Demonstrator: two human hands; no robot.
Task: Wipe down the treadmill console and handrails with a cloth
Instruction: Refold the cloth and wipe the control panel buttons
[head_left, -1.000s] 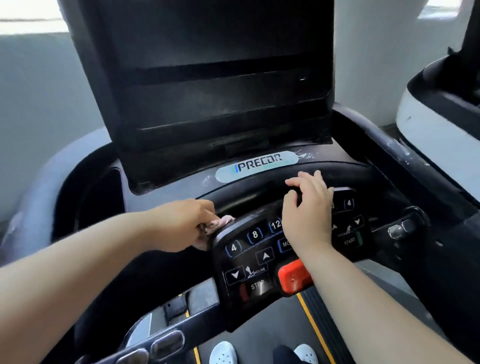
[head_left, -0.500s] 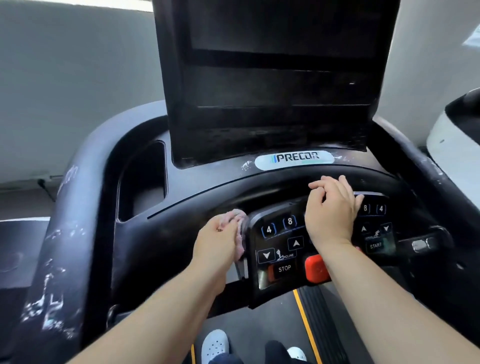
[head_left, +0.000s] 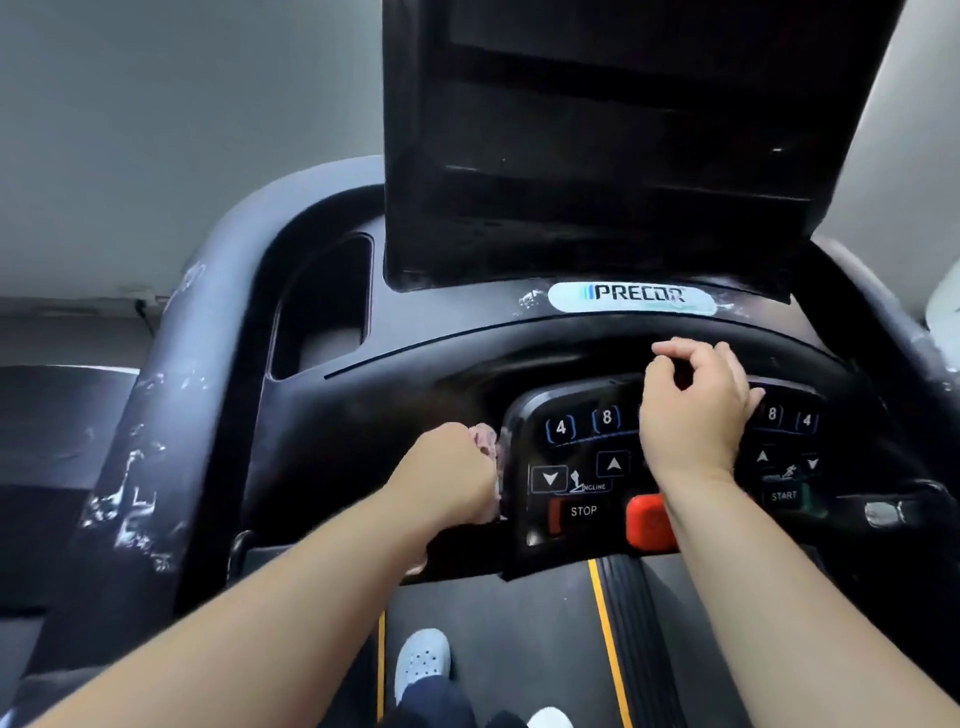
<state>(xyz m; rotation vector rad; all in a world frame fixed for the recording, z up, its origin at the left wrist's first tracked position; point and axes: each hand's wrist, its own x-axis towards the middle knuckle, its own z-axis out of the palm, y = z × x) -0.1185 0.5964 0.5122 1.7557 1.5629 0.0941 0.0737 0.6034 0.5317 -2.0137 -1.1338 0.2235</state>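
The black treadmill console (head_left: 441, 358) fills the view, with a dark screen (head_left: 623, 145) above and a button panel (head_left: 582, 467) at the centre. My left hand (head_left: 449, 478) grips a small pink cloth (head_left: 484, 435) pressed against the left edge of the button panel. My right hand (head_left: 693, 410) lies over the top middle of the panel, its fingers curled over the upper rim and holding nothing I can see. The left handrail (head_left: 156, 441) curves down the left side and carries white scuff marks.
A cup holder recess (head_left: 322, 306) opens left of the screen. The right handrail (head_left: 883, 322) runs along the right. A red safety clip (head_left: 649, 519) sits under my right wrist. The belt (head_left: 519, 649) and my shoes (head_left: 423, 662) show below. A grey wall stands behind.
My view has shifted left and down. My left hand with the cloth slid down along the panel's left edge. My right hand stays on the panel top, its fingers now more curled.
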